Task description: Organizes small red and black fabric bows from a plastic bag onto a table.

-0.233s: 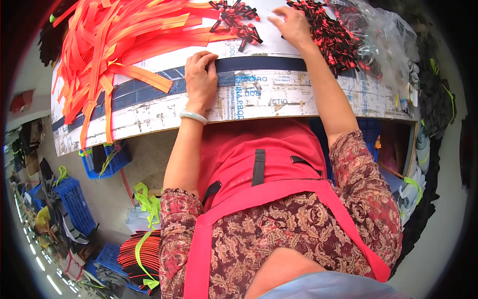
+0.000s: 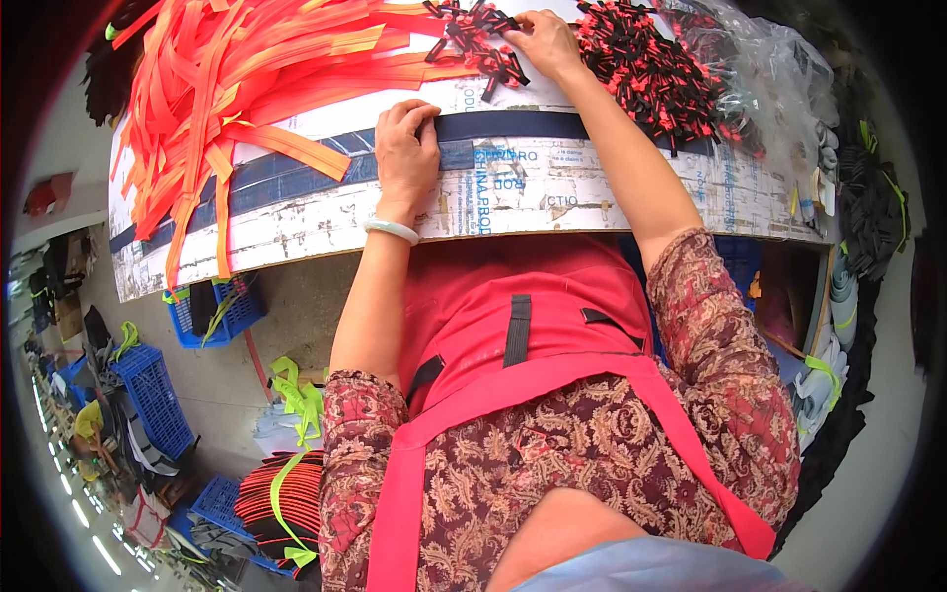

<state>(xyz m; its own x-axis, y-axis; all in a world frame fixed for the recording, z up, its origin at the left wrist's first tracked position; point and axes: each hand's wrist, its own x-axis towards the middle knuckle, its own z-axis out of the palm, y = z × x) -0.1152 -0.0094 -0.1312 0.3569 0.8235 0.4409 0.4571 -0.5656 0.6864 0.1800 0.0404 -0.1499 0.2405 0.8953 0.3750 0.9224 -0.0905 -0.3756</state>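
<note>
At the far middle of the tabletop my right hand (image 2: 546,44) is open, thumb and forefinger apart at the right edge of a small loose pile of black-and-red tabs (image 2: 475,41). I cannot make out any piece between these fingers. My left hand (image 2: 406,148) rests on the near part of the table with curled fingers, thumb against forefinger; whatever they grip is hidden. A dark blue band (image 2: 523,125) runs across the table beside this hand. Left of both hands spreads a big heap of bright orange tapes (image 2: 197,109), looking like zipper tape, some hanging over the near edge.
A larger heap of black-and-red tabs (image 2: 651,74) lies right of my right hand, with clear plastic bags (image 2: 779,74) beyond it. Blue crates (image 2: 153,400) stand on the floor at left. A bundle of black-and-orange strips (image 2: 281,503) sits by my left side.
My right hand has moved left, away from the larger heap, to the edge of the small pile. The left hand keeps its curled pose; the view has shifted slightly.
</note>
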